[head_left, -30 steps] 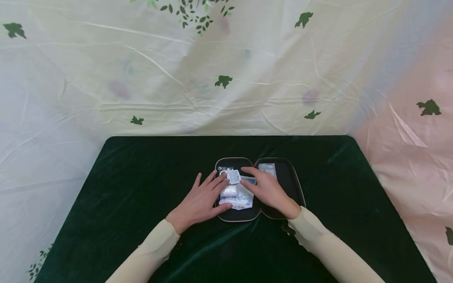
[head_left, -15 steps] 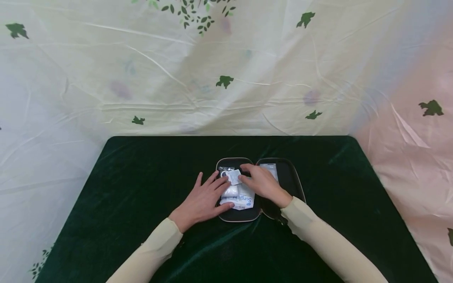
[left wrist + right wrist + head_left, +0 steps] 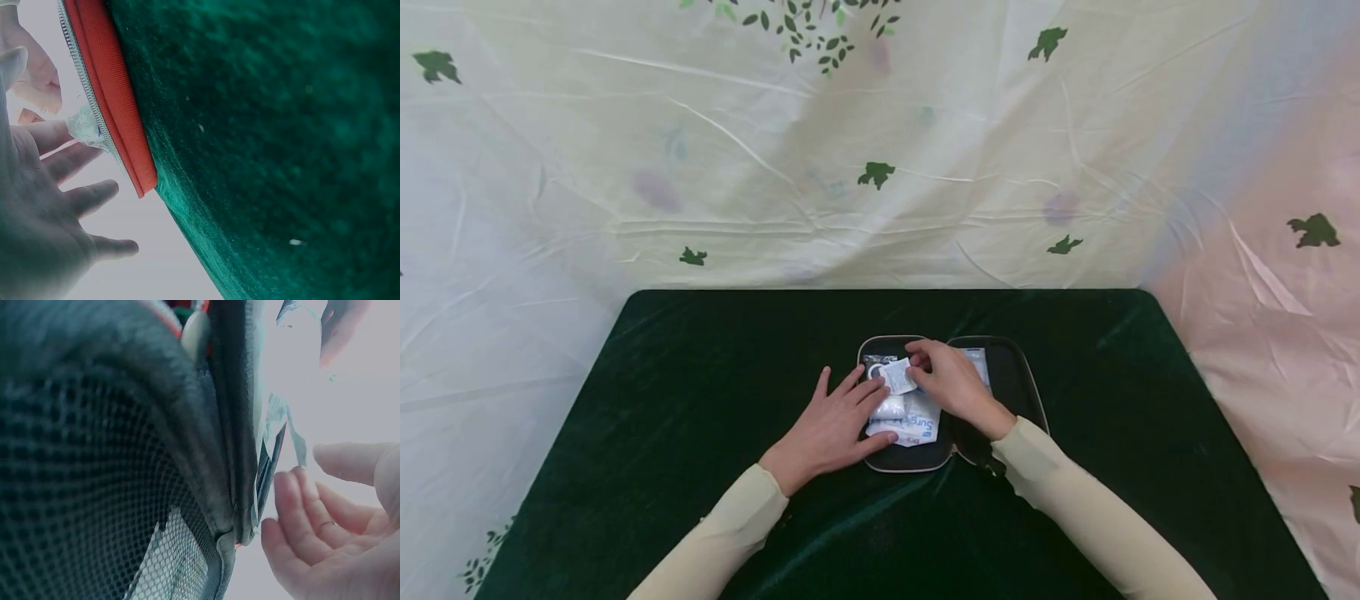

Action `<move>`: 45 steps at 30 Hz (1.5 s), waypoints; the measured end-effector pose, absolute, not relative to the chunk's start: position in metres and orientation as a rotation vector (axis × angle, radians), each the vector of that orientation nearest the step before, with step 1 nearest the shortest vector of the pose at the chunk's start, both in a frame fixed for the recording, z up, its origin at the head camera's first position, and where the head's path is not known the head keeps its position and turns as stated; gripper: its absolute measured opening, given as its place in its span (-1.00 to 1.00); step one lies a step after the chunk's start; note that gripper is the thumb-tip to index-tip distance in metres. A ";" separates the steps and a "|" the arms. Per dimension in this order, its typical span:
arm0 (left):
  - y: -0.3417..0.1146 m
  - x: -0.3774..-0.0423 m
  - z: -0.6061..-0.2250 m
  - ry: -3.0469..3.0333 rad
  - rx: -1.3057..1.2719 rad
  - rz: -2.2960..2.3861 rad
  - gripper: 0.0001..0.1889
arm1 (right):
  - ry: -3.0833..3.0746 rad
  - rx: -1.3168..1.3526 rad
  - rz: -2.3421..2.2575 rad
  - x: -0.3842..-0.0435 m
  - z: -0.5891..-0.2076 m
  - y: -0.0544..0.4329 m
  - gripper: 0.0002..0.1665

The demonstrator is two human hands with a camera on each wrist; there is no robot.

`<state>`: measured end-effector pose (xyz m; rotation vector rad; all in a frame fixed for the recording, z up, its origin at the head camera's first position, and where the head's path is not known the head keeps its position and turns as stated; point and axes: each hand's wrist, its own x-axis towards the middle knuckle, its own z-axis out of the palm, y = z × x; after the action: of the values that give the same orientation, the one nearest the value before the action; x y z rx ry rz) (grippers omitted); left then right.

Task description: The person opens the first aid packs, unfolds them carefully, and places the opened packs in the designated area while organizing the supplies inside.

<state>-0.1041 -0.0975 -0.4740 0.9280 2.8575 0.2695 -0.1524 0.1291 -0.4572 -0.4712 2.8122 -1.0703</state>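
A zippered case lies unfolded, its dark left half (image 3: 910,460) full of packets. My right hand (image 3: 955,385) reaches over the hinge and pinches the right edge of a small white printed packet (image 3: 897,377) between thumb and forefinger; the right wrist view shows the packet's corner (image 3: 299,447) at these fingertips. My left hand (image 3: 831,423) spreads its straight fingers over the case's left rim, fingertips at the packets. Below the small packet lie a white wrapped roll (image 3: 889,407) and a white packet with blue lettering (image 3: 917,428). The left wrist view shows the case's red outer side (image 3: 119,94).
The case's right half (image 3: 1011,375) has a mesh pocket (image 3: 81,475) with a pale packet (image 3: 977,360) in it, partly hidden by my right hand. Dark shiny wrapping (image 3: 880,361) lies at the left half's top. Green velvet cloth (image 3: 737,350) covers the table; a patterned curtain (image 3: 970,142) hangs behind.
My right hand has moved left and its thumb and forefinger have closed on the small packet's edge. The packet has shifted slightly right and tilted. My left hand stays almost in place.
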 end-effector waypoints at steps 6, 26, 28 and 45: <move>-0.095 -0.104 -0.474 2.850 0.924 0.280 -0.17 | 2.808 -0.430 -1.161 -0.151 -0.456 0.129 -0.61; -0.081 -0.097 -0.468 2.940 1.096 0.410 -0.25 | 2.855 -0.189 -1.454 -0.127 -0.451 0.179 -0.64; -0.078 -0.096 -0.468 2.936 1.114 0.417 -0.26 | 2.867 -0.168 -1.473 -0.124 -0.450 0.184 -0.65; -0.049 -0.084 -0.472 2.844 1.362 0.296 -0.27 | 2.844 -0.043 -1.550 -0.103 -0.453 0.220 -0.63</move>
<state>-0.0841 -0.0487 -0.4716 1.3625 2.8444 0.2959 -0.1026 0.2202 -0.4530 -0.0426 2.8436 -1.5496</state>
